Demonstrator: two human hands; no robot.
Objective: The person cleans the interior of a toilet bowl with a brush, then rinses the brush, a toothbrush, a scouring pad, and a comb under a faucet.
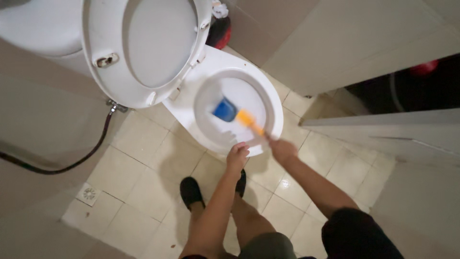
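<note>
View from the head camera, looking down into a tiled bathroom; a white toilet bowl (pixel 237 108) stands with its seat and lid (pixel 143 45) raised against the cistern (pixel 40 26). The right hand (pixel 281 149) is closed around the far end of a toilet brush (pixel 235 114), whose orange handle runs up and left from the fist to a blue head lying inside the bowl, against the white inner wall; motion blur softens the hand, so the exact lay of the fingers cannot be told. The left hand (pixel 237 156) is loosely curled with the knuckles up, just at the front rim of the bowl, holding nothing that can be seen; whether it touches the rim is unclear. Judged from its look, the brush is a light, stiff plastic tool, probably wet and slippery near the head; it is best taken at the dry end of the handle, as here. Below, two black shoes (pixel 191 191) stand on the pale floor tiles (pixel 143 158); a dark hose (pixel 72 163) loops from a wall fitting at left; a small floor drain (pixel 89 193) lies nearby; a red and black object (pixel 219 32) sits behind the bowl.
</note>
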